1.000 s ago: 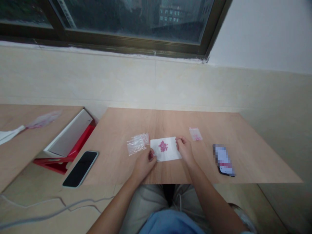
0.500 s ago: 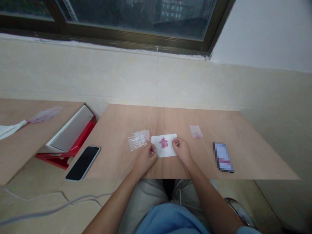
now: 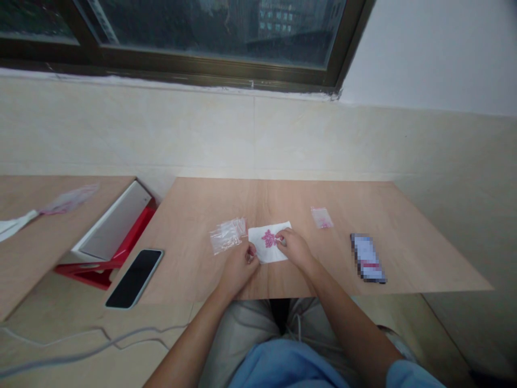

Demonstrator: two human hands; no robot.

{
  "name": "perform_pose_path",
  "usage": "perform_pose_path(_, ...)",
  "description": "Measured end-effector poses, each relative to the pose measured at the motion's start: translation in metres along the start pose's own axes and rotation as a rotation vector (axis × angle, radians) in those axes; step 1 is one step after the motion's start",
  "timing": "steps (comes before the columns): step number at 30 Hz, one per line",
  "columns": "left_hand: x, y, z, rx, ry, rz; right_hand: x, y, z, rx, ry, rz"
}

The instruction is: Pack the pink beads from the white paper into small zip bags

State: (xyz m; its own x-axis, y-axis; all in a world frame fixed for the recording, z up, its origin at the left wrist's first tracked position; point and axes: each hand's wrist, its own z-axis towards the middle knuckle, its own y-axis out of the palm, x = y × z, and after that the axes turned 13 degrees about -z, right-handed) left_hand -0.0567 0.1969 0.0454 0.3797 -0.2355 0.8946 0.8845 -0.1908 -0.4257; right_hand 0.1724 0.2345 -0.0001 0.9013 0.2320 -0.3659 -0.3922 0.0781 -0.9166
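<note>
A white square sheet, seemingly paper, lies on the table in front of me. On it sits a cluster of small pink pieces, too small to name. My right hand reaches over the sheet's right side, fingertips pinched together at the edge of the pink cluster. What lies between those fingertips is too small to make out. By the sheet's lower left edge is my left hand, its fingers curled to a pinch whose contents are hidden. Clear plastic zip bags lie overlapped just beyond my left hand.
Farther right lies a small zip bag with some pink in it. A phone rests at the table's left edge, and a blurred-out phone-like device at right. A red and white box-like object stands between the two tables.
My right hand has moved left, from the sheet's right edge to the pink pieces. The left hand stays by the sheet's left edge. The view has shifted slightly.
</note>
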Motion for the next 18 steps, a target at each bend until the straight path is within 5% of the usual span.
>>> perform_pose_path(8, -0.007, 0.003, -0.001, -0.001, -0.042, 0.016, 0.0, -0.005, -0.002, 0.054, 0.04, 0.136)
perform_pose_path(15, -0.01, 0.005, -0.001, 0.006, -0.038, 0.037, 0.002, -0.027, -0.006, 0.321, 0.534, 0.981)
perform_pose_path(18, -0.01, 0.007, -0.001, 0.002, -0.036, 0.029, -0.022, -0.031, -0.009, 0.29, 0.556, 1.101)
